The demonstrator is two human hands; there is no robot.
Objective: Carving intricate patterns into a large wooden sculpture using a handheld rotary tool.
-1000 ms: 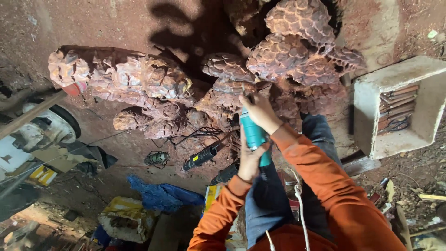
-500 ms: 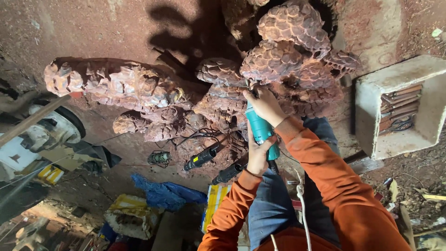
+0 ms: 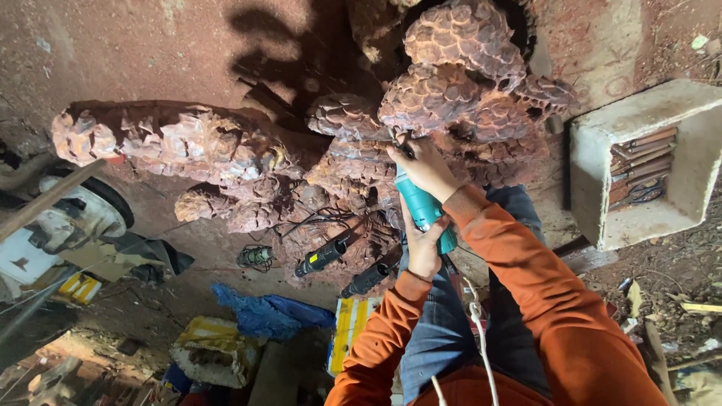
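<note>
A large reddish wood carving (image 3: 451,98) with scale-like lobes fills the middle and top of the head view, and a long carved branch (image 3: 180,150) stretches left. I hold a teal power grinder (image 3: 423,207) against the carving just below the lobes. My right hand (image 3: 423,167) grips its front end near the wood. My left hand (image 3: 423,248) wraps around its rear body. Both arms wear orange sleeves, and my blue-jeaned legs sit below.
Two dark power tools (image 3: 325,256) (image 3: 367,280) and cables lie on the ground under the carving. A blue cloth (image 3: 263,312) and yellow packages (image 3: 350,327) lie lower left. A white box (image 3: 639,162) holding chisels stands at right. A machine with a wheel (image 3: 83,210) sits at left.
The view has shifted slightly, so the carving sits higher and further right. Both hands stay on the teal grinder, pressed to the same spot of the carving.
</note>
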